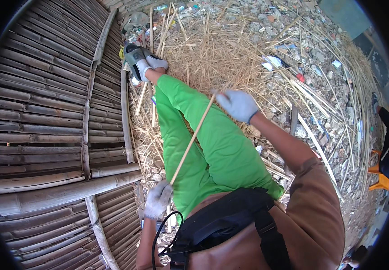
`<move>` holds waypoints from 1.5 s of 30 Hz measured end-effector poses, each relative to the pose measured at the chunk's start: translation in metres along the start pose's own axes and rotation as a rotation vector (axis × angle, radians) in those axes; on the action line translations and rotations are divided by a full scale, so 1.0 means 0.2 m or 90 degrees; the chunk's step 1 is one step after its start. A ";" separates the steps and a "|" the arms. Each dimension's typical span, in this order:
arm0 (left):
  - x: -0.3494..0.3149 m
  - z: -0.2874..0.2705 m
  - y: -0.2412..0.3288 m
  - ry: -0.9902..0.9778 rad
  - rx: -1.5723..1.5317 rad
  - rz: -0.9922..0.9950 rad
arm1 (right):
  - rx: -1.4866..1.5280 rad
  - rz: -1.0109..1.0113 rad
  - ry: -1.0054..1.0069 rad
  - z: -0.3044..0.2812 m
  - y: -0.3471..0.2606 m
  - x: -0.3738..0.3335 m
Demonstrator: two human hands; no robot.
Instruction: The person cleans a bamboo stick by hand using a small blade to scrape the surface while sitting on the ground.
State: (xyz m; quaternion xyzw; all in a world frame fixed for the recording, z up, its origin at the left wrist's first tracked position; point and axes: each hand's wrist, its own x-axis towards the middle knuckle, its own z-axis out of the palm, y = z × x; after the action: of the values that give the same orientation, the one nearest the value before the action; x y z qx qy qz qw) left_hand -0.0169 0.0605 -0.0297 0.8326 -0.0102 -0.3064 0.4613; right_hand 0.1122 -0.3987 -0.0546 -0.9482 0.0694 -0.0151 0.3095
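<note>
A thin, pale bamboo strip (192,141) runs slantwise above my green trousers, from my left hip up toward my knees. My left hand (158,200), in a whitish knit glove, is closed round its near end. At the far end, my gloved right hand (238,105) pinches the strip between thumb and fingers. The fingertips there are blurred, so a small tool in them cannot be made out. My legs (212,148) are stretched out together, with grey slip-on sandals (136,63) over light socks at the far left.
A bamboo slat panel (41,108) with thick poles fills the left side. Straw-like shavings (221,54) cover the ground beyond my legs. Long split strips (314,101) lie on rubble and litter to the right. At the right rim a person (386,144) is near an orange plastic stool (380,177).
</note>
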 end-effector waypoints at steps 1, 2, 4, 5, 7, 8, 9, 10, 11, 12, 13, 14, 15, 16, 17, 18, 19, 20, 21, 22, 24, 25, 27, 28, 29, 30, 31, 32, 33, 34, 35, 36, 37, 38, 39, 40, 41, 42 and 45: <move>0.08 0.06 0.14 0.021 0.054 0.021 | 0.001 -0.024 -0.056 0.01 -0.04 -0.04; 0.18 0.11 0.20 0.001 0.067 0.028 | 0.000 -0.026 -0.054 0.04 -0.06 -0.05; 0.38 0.20 0.34 -0.014 0.091 0.063 | -0.080 -0.022 -0.137 0.14 -0.04 -0.06; 0.47 0.24 0.42 -0.010 0.101 0.077 | -0.082 -0.026 -0.139 0.16 -0.05 -0.06; 0.65 0.29 0.51 0.020 0.132 0.161 | -0.067 -0.034 -0.129 0.18 -0.07 -0.06; 0.74 0.31 0.51 0.042 0.155 0.228 | -0.070 -0.036 -0.131 0.20 -0.07 -0.04; 0.81 0.33 0.53 0.041 0.152 0.224 | -0.084 -0.054 -0.124 0.22 -0.05 -0.04; 0.87 0.34 0.54 0.064 0.190 0.257 | -0.096 -0.069 -0.119 0.24 -0.04 -0.04; 0.90 0.35 0.54 0.087 0.230 0.290 | -0.095 -0.065 -0.127 0.24 -0.05 -0.05; 0.89 0.34 0.52 0.117 0.250 0.342 | -0.100 -0.068 -0.126 0.23 -0.07 -0.05; 0.86 0.34 0.50 0.110 0.249 0.334 | -0.106 -0.067 -0.124 0.23 -0.07 -0.04; 0.81 0.33 0.50 0.104 0.247 0.310 | -0.103 -0.063 -0.122 0.23 -0.05 -0.05; 0.76 0.31 0.47 0.100 0.246 0.285 | -0.101 -0.056 -0.128 0.23 -0.03 -0.06; 0.71 0.28 0.42 0.106 0.266 0.287 | -0.102 -0.052 -0.132 0.22 -0.04 -0.06; 0.65 0.25 0.38 0.102 0.267 0.282 | -0.104 -0.047 -0.139 0.22 -0.04 -0.06; 0.58 0.23 0.35 0.104 0.250 0.281 | -0.101 -0.045 -0.143 0.22 -0.04 -0.06; 0.50 0.20 0.33 0.108 0.236 0.281 | -0.095 -0.035 -0.149 0.21 -0.05 -0.06; 0.43 0.17 0.31 0.107 0.237 0.278 | -0.091 -0.024 -0.155 0.21 -0.05 -0.05; 0.36 0.14 0.28 0.101 0.229 0.262 | -0.089 -0.023 -0.157 0.22 -0.05 -0.06; 0.28 0.11 0.25 0.098 0.222 0.245 | -0.090 -0.030 -0.157 0.21 -0.06 -0.06; 0.16 0.05 0.15 0.121 0.280 0.261 | -0.095 -0.031 -0.157 0.22 -0.04 -0.07; 0.10 0.01 0.10 0.146 0.340 0.280 | -0.092 -0.026 -0.152 0.23 -0.03 -0.06; -0.05 -0.06 0.04 0.139 0.342 0.259 | -0.087 -0.018 -0.148 0.24 -0.02 -0.05; -0.11 -0.11 -0.09 0.156 0.355 0.297 | -0.076 -0.008 -0.149 0.23 -0.04 -0.04; -0.16 -0.12 -0.12 0.158 0.355 0.296 | -0.065 0.002 -0.151 0.22 -0.05 -0.03; -0.20 -0.12 -0.15 0.158 0.357 0.279 | -0.065 0.001 -0.151 0.20 -0.05 -0.02; -0.22 -0.13 -0.16 0.164 0.361 0.263 | -0.020 0.027 -0.087 0.17 -0.05 0.01; -0.22 -0.13 -0.17 0.163 0.351 0.256 | 0.026 0.054 -0.023 0.15 -0.04 0.04; -0.21 -0.12 -0.24 0.181 0.360 0.280 | 0.027 0.048 -0.020 0.12 -0.01 0.06; -0.19 -0.08 -0.17 0.167 0.288 0.250 | 0.039 0.062 0.009 0.09 0.04 0.06; -0.14 -0.03 -0.10 0.151 0.217 0.221 | 0.051 0.077 0.039 0.08 0.08 0.06; -0.08 0.02 -0.10 0.164 0.195 0.196 | 0.036 0.052 0.039 0.08 0.08 0.06; 0.00 0.04 0.00 0.093 0.147 0.106 | 0.033 0.051 0.039 0.05 0.03 0.04; 0.08 0.08 0.08 0.061 0.121 0.094 | 0.019 0.031 -0.038 0.04 -0.03 0.01; 0.18 0.12 0.14 0.026 0.103 0.069 | 0.002 0.010 -0.111 0.00 -0.09 -0.02; 0.27 0.15 0.25 -0.027 0.064 0.029 | -0.001 0.011 -0.107 0.02 -0.09 -0.04; 0.36 0.18 0.38 -0.057 0.017 0.017 | -0.037 -0.020 -0.110 0.07 -0.06 -0.04; 0.42 0.20 0.48 -0.081 -0.029 0.003 | -0.070 -0.057 -0.115 0.12 -0.05 -0.04; 0.61 0.22 0.50 -0.128 -0.177 0.030 | -0.071 -0.001 -0.117 0.20 -0.02 -0.01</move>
State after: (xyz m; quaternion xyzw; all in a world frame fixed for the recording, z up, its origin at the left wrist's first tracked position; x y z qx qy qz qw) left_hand 0.0854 -0.0680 -0.0302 0.7255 -0.0339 -0.3758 0.5756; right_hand 0.1143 -0.3718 -0.0852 -0.9614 0.0405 0.0758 0.2616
